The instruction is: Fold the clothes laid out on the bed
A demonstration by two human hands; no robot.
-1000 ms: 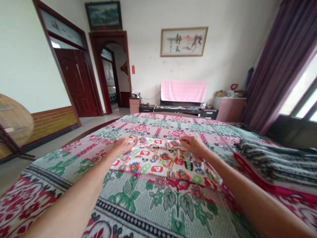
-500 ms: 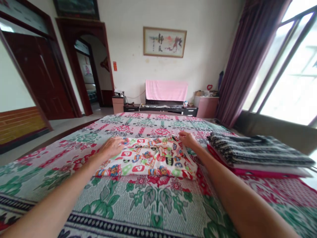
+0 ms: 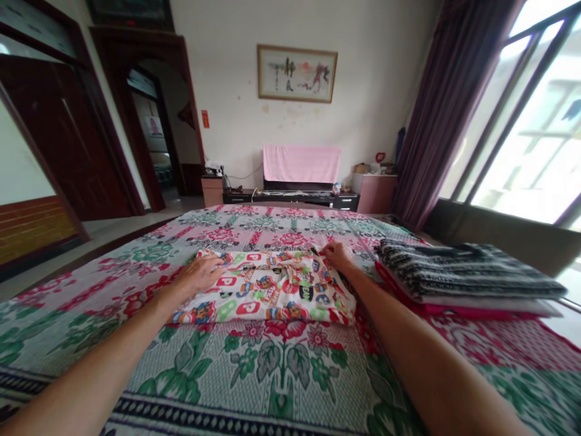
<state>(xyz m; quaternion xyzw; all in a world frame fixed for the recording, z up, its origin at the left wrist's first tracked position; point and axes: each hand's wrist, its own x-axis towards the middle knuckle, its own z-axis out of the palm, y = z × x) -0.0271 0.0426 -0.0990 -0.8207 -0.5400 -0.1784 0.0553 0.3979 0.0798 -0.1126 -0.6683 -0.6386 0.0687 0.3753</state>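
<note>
Your printed cloth [image 3: 267, 297] lies folded on the flowered bedspread [image 3: 190, 363] straight ahead of you. Read the clock from its middle, with 12 pointing away from you. Your left hand [image 3: 205, 272] is at 10 o'clock, laid over the cloth's left side near the far corner; you can't tell from this view whether its fingers pinch the fabric. Your right hand [image 3: 338, 257] is at 2 o'clock, fingers curled at the far right corner, and whether they grip the edge can't be told either. The cloth's near edge runs almost straight from 8 to 4 o'clock. Toward 6 the bedspread stretches to its dark border band [image 3: 218, 415], and toward 12 it reaches on to its far edge, with the black cabinet [image 3: 347, 203] beyond. Out toward 9 to 10 you have a broad sweep of spread before its side edge. At 3 o'clock a folded stack [image 3: 467, 275], black-and-white patterned on top, sits near your right forearm [image 3: 422, 327], narrowing the room there.
</note>
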